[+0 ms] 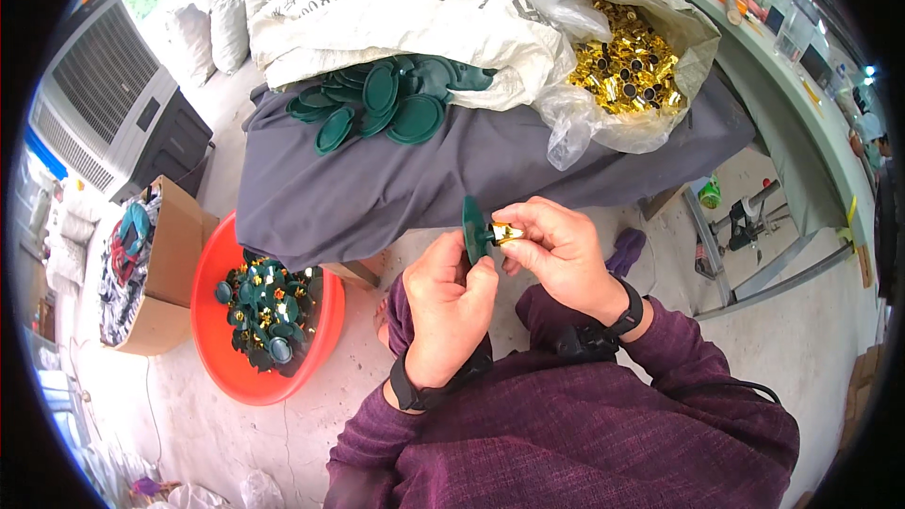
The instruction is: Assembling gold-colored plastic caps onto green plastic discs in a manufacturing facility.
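Above your lap, your left hand (451, 306) pinches one dark green disc (473, 228) edge-on, its face hidden; your right hand (558, 250) presses one gold cap (509, 232) against it, fingers closed round it. Beyond, loose green discs (382, 104) pile mid-worktop (377, 188), uncountable; a sack of gold caps (627, 61) sits right. One red basin (222, 339) on the floor holds finished pieces.
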`<state>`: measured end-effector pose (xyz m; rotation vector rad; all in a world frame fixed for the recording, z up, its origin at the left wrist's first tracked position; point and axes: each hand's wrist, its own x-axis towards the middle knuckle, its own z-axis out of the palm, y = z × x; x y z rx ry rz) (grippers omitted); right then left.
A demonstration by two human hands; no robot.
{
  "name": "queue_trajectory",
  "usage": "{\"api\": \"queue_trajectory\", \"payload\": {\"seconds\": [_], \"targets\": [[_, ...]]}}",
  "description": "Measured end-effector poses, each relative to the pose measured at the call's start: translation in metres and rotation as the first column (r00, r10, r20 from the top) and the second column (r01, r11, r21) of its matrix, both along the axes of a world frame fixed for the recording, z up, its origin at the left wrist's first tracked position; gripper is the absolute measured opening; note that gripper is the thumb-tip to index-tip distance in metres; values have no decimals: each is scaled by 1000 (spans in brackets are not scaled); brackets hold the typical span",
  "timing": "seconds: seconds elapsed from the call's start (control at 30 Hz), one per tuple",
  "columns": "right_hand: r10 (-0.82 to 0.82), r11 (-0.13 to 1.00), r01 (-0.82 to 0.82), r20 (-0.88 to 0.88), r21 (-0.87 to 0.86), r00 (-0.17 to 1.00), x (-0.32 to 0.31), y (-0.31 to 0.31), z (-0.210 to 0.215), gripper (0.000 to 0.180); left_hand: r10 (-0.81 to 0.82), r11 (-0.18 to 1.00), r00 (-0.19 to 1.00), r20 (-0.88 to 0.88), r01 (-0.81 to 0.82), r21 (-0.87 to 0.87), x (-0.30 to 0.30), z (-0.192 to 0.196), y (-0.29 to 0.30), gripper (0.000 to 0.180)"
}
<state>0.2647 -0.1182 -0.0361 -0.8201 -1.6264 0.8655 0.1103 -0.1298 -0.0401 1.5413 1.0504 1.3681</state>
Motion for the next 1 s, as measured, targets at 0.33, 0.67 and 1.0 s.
{"api": "queue_trajectory", "payload": {"seconds": [0.33, 0.67, 1.0], "targets": [[-41, 863, -160, -383, -479, 923, 0, 3, 8, 16, 233, 758, 830, -506, 171, 629, 1, 2, 13, 47], [-659, 728, 507, 270, 461, 701, 89, 34, 57, 22, 549, 836, 834, -48, -548, 24, -128, 15, 22, 4], [-693, 592, 668, 707, 451, 137, 203, 119, 53, 31, 817, 576, 373, -439, -544, 610, -214, 21, 80, 32]]}}
